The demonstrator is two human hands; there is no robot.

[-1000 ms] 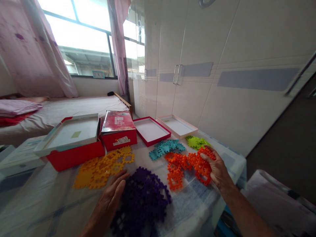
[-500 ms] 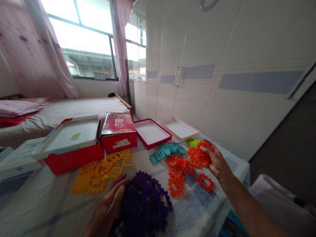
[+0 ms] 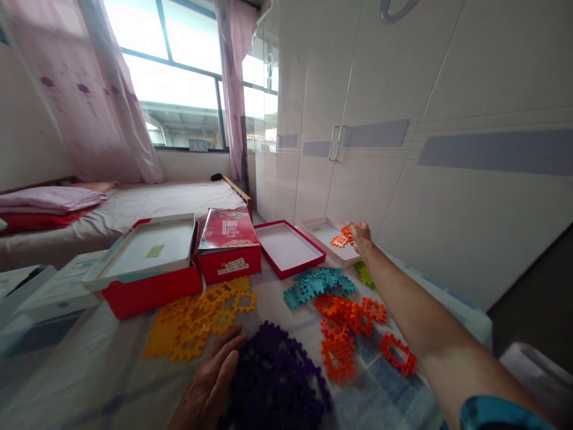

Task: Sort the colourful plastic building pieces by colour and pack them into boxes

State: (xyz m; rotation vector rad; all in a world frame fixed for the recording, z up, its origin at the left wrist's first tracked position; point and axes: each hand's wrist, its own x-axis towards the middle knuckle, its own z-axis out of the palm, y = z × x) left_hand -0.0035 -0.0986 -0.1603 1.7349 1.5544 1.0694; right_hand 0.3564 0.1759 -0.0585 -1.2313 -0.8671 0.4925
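My right hand (image 3: 362, 237) reaches far forward over a shallow pink-rimmed tray (image 3: 313, 226) and grips a few orange plastic tiles (image 3: 341, 239) there. More orange tiles (image 3: 344, 328) lie scattered on the table under my right forearm. My left hand (image 3: 210, 385) rests flat with fingers stretched out, touching the left side of a purple tile pile (image 3: 277, 382). A yellow tile pile (image 3: 197, 316) lies to the left, a teal pile (image 3: 317, 283) behind the orange, and green tiles (image 3: 366, 276) show partly beside my arm.
A red-rimmed tray (image 3: 308, 263), a closed red box (image 3: 229, 245) and a red box with a white lid on top (image 3: 147, 269) stand along the table's back. A bed (image 3: 111, 209) and window are behind; white wardrobe doors (image 3: 403, 149) rise at the right.
My right hand has lifted a handful of orange tiles from the pile and carried them forward to the pink-rimmed tray. The left hand has stayed on the purple pile.
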